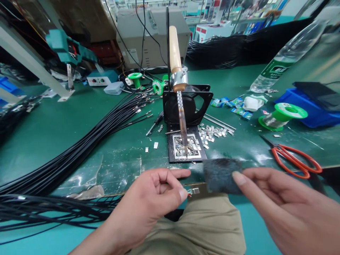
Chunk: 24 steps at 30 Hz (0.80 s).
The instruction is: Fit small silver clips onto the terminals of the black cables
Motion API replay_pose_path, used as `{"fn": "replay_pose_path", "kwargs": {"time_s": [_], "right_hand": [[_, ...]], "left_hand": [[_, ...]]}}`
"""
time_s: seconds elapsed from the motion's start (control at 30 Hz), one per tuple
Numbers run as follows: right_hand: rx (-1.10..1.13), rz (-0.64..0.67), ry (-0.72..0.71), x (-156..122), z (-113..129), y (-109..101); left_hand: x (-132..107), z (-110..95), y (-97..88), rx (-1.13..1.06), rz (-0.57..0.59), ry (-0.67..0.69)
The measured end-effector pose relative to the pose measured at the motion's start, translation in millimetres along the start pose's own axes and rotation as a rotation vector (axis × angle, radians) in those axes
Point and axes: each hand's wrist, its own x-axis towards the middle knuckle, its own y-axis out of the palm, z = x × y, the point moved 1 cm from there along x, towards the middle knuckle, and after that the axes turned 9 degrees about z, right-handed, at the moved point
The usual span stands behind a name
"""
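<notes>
My left hand [156, 194] pinches a small metal connector [195, 191] with coloured wire ends at its base, index finger stretched out; most of its cable is hidden. Between thumb and fingers, my right hand [281, 202] grips a dark grey, rough-surfaced pad [222, 176], its left edge close to the connector but apart from it. Beyond both hands, a soldering iron [182, 118] with a wooden handle is clamped tip down over a shallow tray [174, 150] of small metal connector pieces. A black fan [183, 108] stands behind the iron.
A bundle of black cables [87, 141] runs across the left. Loose metal pieces [214, 131] lie beside the tray. Orange-handled scissors [294, 159], a green solder spool [283, 115], a blue bin [310, 106] and a water bottle [278, 67] stand or lie at the right.
</notes>
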Motion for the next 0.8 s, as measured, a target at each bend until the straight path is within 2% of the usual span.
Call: {"fn": "replay_pose_path", "kwargs": {"time_s": [0.07,0.13,0.3,0.43,0.6,0.73,0.8], "right_hand": [[0.068,0.113,0.038,-4.6,5.1,12.7],[0.098,0.172,0.067,-3.8,10.3,27.3],[0.113,0.14,0.014,5.4,24.1,51.2],[0.035,0.004,-0.141,2.5,39.4,52.6],[-0.135,-0.077,-0.394,-9.2,53.0,50.2],[-0.168,-0.041,-0.429,-18.2,48.6,49.9],[-0.164,-0.007,-0.414,-20.7,45.4,48.6]], "left_hand": [[-1.5,2.0,-1.2,-0.026,-0.014,0.02],[-3.3,3.7,-3.1,-0.045,-0.051,0.032],[-11.5,2.9,-9.3,0.056,-0.174,0.135],[-21.1,0.6,-6.5,0.175,-0.228,0.2],[-33.8,5.3,7.6,0.252,-0.293,0.169],[-40.8,12.7,15.3,0.302,-0.272,0.125],[-43.5,13.9,17.2,0.318,-0.297,0.109]]}}
